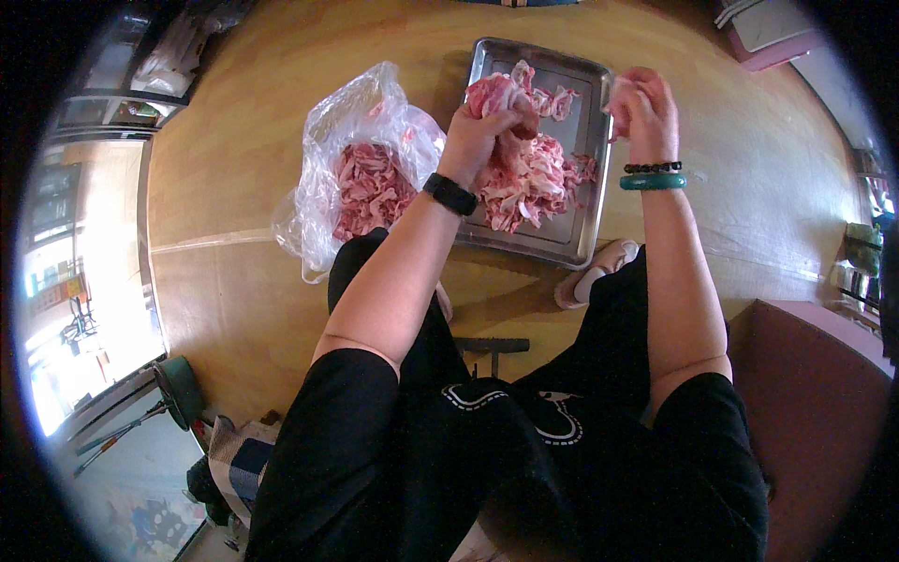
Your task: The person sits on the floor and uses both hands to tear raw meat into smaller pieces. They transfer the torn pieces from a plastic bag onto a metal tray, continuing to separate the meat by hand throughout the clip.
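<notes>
A rectangular metal tray (572,247) lies on the floor in front of me, with a heap of raw meat pieces (530,186) in it and a smaller cluster near its far end. My left hand (484,133), with a black watch at the wrist, grips a piece of raw meat (489,95) over the tray's left side. Beyond the tray's right rim is my right hand (645,112), its fingers closed around a small pinkish piece of meat (619,105), slightly blurred. Left of the tray, an open clear plastic bag (319,168) holds more raw meat (371,190).
My knees and a slippered foot (611,263) are close to the tray's near edge. A pink cabinet or box (808,393) stands at the lower right. A green bucket (179,390) is at the lower left, and dark shelving (105,77) at the upper left.
</notes>
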`<state>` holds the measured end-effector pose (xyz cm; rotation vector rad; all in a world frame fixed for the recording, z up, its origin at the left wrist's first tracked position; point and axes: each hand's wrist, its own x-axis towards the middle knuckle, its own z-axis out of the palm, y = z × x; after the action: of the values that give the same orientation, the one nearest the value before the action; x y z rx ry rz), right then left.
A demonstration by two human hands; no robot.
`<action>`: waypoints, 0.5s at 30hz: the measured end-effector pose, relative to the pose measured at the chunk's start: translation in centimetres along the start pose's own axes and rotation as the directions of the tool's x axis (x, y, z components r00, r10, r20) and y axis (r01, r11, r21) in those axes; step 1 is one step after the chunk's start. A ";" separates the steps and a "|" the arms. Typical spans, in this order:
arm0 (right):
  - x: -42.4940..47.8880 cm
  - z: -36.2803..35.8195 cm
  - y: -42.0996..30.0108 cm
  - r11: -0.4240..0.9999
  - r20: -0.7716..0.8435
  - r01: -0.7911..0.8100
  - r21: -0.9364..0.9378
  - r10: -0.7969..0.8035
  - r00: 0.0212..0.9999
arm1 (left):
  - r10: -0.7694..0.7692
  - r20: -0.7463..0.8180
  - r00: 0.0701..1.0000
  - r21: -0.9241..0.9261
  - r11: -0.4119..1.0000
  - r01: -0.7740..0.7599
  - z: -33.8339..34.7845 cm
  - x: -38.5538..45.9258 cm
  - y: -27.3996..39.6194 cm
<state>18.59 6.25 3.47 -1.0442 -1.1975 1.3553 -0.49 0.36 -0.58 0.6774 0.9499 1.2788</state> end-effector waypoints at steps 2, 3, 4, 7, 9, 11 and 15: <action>-0.8 1.3 0.2 0.992 0.212 -0.068 -0.109 0.090 0.973 | -0.013 -0.016 1.000 -0.027 1.000 0.013 -0.1 0.0 -0.4; -1.1 1.9 1.1 0.955 0.260 0.144 -0.260 -0.075 0.963 | -0.020 -0.016 1.000 -0.039 0.999 0.019 0.1 0.1 -0.5; -1.6 2.5 2.4 0.853 0.327 0.344 -0.393 -0.220 0.919 | -0.005 -0.009 1.000 -0.055 0.998 0.004 0.7 0.0 -0.3; -2.0 2.8 2.9 0.638 0.333 0.409 -0.652 -0.244 0.911 | 0.006 -0.003 1.000 -0.097 0.995 -0.007 1.6 -0.8 0.1; -2.0 2.9 1.7 0.649 0.242 0.269 -0.712 -0.133 0.961 | -0.039 0.009 0.999 -0.123 0.992 0.040 1.4 -1.0 0.2; -1.8 2.6 0.0 0.727 0.162 0.104 -0.679 0.010 0.987 | -0.029 0.015 0.999 -0.131 0.991 0.031 1.1 -1.2 0.5; -1.0 -0.1 3.4 0.438 0.418 0.310 -0.844 0.176 0.891 | -0.015 0.076 0.997 -0.217 0.976 0.031 1.8 -1.1 0.9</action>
<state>18.34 5.30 0.09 -1.3945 -2.4798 0.8163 0.66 -0.37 1.22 0.5370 0.7416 1.3059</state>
